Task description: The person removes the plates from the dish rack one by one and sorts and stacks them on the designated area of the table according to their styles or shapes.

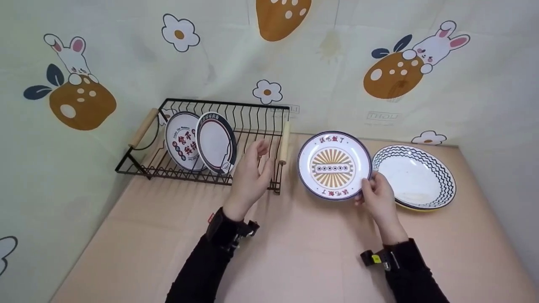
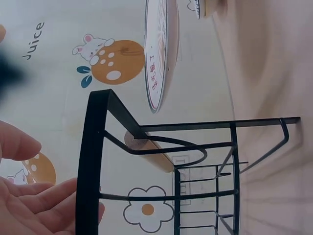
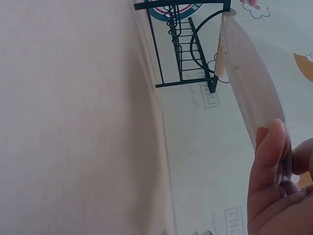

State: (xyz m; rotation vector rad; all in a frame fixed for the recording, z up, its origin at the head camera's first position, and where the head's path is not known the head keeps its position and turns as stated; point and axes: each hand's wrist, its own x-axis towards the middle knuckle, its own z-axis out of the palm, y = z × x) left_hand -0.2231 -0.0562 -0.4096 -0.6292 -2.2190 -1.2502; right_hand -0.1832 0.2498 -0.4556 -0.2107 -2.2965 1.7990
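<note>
My right hand pinches the round white plate with the orange sunburst and dark blue rim at its lower right edge, tilted up, lifted over the beige table near its back right corner. Best to keep thumb firm on the rim and stay clear of the zigzag-rimmed white plate just beside. My left hand is open, empty, before the black wire dish rack at back left.

Place: a home dish-drying corner
Signs: wire dish rack with plates (standing upright), bench, cartoon rabbit backdrop
</note>
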